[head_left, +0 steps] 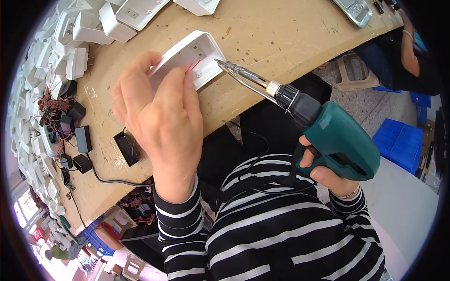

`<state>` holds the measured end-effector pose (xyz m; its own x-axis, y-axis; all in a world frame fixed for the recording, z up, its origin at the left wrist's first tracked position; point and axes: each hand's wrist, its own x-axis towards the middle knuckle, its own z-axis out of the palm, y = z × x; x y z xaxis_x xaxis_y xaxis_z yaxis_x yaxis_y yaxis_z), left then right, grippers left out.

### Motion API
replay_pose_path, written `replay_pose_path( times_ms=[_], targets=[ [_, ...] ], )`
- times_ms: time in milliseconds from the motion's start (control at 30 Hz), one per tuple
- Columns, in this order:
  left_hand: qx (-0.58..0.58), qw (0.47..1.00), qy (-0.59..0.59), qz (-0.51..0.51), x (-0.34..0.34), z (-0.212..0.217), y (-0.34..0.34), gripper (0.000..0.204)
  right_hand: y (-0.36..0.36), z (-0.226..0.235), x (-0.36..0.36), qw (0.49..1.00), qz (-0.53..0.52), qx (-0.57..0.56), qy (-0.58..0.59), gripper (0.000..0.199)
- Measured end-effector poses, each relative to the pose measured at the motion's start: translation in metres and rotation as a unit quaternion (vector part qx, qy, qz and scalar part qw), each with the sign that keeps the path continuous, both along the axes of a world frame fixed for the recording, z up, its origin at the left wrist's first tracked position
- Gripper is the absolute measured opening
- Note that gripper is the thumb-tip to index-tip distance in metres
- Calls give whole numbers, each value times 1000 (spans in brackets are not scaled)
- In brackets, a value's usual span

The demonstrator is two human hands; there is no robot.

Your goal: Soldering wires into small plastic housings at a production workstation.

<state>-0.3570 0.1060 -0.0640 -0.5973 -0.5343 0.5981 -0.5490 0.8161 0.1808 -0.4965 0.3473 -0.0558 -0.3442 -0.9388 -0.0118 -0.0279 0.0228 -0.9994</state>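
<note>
A white plastic housing (209, 48), its hollow side facing up, is tilted over the near part of the bench. My left hand (159, 105) is closed around its left side and near edge. Two thin red wires (191, 67) stick out by the fingertips; whether they are pinched is hidden. In my right hand (328, 177) is a green soldering gun (349, 136), with fingers wrapped through its handle at the trigger. Its metal tip points left and ends at the housing's right rim; I cannot tell whether they touch. A thin tube runs beneath the tip.
White housings (89, 28) are heaped along the bench's (262, 42) left and far side. Black boxes with wires (70, 117) lie at the left, beside a small open black case (126, 148). A cord crosses my lap. Another person's arm (409, 54) and blue crates (398, 143) are at the right.
</note>
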Motion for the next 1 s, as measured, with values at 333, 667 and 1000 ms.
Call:
replay_pose_path(
  times_ms=[333,667,1000],
  targets=[
    [96,988,104,-69,25,15,28,15,4,-1,1,993,-79,-41,-77,61],
    [194,969,124,-93,11,11,46,15,-1,4,1,986,-112,-25,-119,66],
    [249,957,147,5,7,7,2,5,-10,10,-4,980,-123,-46,-147,70]
  ],
)
